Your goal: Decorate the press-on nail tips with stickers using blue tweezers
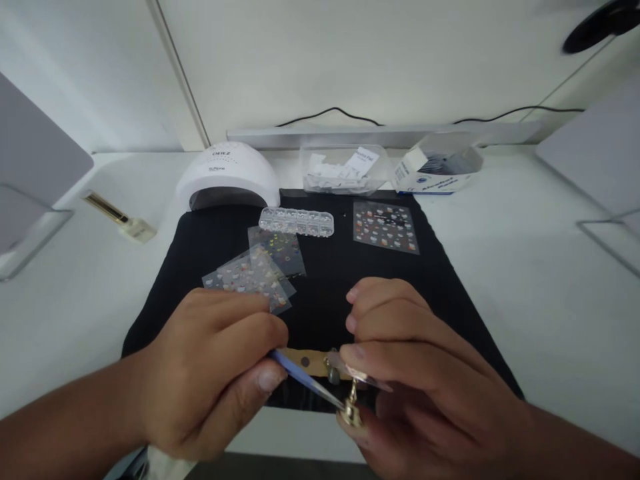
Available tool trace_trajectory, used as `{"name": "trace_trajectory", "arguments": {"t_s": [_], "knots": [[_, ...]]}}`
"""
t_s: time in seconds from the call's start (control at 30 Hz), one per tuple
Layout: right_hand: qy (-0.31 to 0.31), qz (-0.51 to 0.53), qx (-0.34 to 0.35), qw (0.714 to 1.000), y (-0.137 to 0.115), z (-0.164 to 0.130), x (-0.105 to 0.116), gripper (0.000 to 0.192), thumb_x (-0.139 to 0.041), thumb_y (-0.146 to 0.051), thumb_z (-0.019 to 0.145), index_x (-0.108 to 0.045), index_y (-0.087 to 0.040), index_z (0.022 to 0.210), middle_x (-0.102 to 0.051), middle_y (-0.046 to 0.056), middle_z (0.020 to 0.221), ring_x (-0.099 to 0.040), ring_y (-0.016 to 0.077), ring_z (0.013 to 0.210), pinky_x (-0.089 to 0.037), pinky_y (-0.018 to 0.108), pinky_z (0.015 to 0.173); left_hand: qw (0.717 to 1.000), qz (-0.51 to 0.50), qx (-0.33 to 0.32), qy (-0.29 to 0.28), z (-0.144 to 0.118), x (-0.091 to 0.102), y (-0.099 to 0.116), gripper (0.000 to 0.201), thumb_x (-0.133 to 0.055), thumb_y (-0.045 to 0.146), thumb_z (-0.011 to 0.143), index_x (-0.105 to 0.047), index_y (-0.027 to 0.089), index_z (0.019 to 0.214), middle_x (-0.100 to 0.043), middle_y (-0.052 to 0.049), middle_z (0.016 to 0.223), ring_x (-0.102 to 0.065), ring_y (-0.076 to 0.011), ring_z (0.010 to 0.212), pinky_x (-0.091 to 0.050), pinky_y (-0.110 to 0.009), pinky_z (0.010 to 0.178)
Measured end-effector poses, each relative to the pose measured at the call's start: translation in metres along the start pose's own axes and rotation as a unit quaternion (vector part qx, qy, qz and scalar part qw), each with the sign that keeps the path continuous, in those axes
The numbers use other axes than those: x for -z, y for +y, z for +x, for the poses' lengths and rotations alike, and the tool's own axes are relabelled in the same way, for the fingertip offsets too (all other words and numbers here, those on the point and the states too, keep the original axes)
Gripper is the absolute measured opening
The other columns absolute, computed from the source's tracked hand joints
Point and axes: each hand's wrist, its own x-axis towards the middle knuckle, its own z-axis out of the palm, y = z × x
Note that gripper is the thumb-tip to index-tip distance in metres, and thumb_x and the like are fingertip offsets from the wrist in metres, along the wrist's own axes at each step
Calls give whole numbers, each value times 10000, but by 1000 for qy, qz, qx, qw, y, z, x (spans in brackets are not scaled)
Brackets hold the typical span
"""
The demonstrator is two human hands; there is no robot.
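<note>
Blue tweezers [300,373] are pinched between the thumb and forefinger of my left hand [220,367]. Their metal tips point down to the right and meet a small gold stand [353,410] at its base, as far as I can tell. My right hand [425,373] grips that stand between thumb and forefinger. At the stand's top a thin, pale, see-through piece [363,377] lies under the forefinger, partly hidden. Just beyond the hands lies a tan strip [303,363] with a dark round spot and a greenish stone-like piece [333,375].
On the black mat [330,280] lie clear sticker sheets [243,277], another sticker sheet [385,227] and a clear compartment case [296,222]. Behind stand a white nail lamp [227,170], a clear bin of packets [345,170] and an open carton [437,167]. A bottle [135,230] lies left.
</note>
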Motion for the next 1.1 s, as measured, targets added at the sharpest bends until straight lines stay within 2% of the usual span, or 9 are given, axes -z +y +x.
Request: {"name": "trace_trajectory", "arguments": {"t_s": [0.17, 0.33, 0.53, 0.77, 0.9, 1.1], "knots": [[22, -13, 9, 1000, 0, 0, 1, 327, -682, -70, 703, -610, -135, 1015, -666, 23, 752, -630, 156, 666, -603, 402, 701, 999, 35, 14, 11, -3, -6, 2, 167, -394, 239, 1057, -535, 210, 971, -584, 12, 680, -547, -162, 525, -411, -301, 483], [4, -24, 3, 1000, -1, 0, 4, 352, -687, -49, 688, -610, -132, 1021, -676, 30, 764, -653, 161, 674, -617, 416, 728, 998, 45, 18, 31, -4, -11, 3, 198, -411, 248, 1054, -549, 207, 919, -581, 8, 653, -544, -165, 511, -391, -310, 462], [-4, -38, 2, 999, -1, -1, 6, 319, -708, -89, 733, -606, -136, 1032, -682, 37, 780, -668, 172, 685, -619, 426, 732, 998, 55, 26, 23, -3, -14, 4, 178, -435, 202, 1041, -539, 205, 897, -558, 14, 638, -529, -161, 499, -399, -307, 450], [-14, -44, 0, 999, -4, -3, 7, 300, -723, -127, 786, -613, -126, 1065, -702, 55, 800, -682, 185, 735, -625, 443, 748, 996, 84, 27, 22, -3, -15, 4, 250, -422, 357, 1082, -535, 214, 911, -563, 24, 650, -519, -149, 472, -373, -291, 419], [-7, -49, -4, 999, -3, -3, 6, 309, -719, -102, 769, -614, -126, 1058, -699, 51, 791, -673, 183, 721, -621, 446, 748, 996, 83, 30, 18, -3, -14, 5, 255, -423, 322, 1083, -523, 215, 874, -571, 20, 655, -522, -150, 472, -373, -294, 417], [6, -52, 3, 999, -2, -2, 5, 315, -720, -108, 747, -620, -123, 1045, -694, 55, 782, -672, 187, 696, -626, 452, 717, 997, 71, 33, 19, -5, -12, 6, 229, -430, 311, 1080, -561, 206, 925, -558, 24, 645, -523, -148, 471, -392, -293, 430]]}}
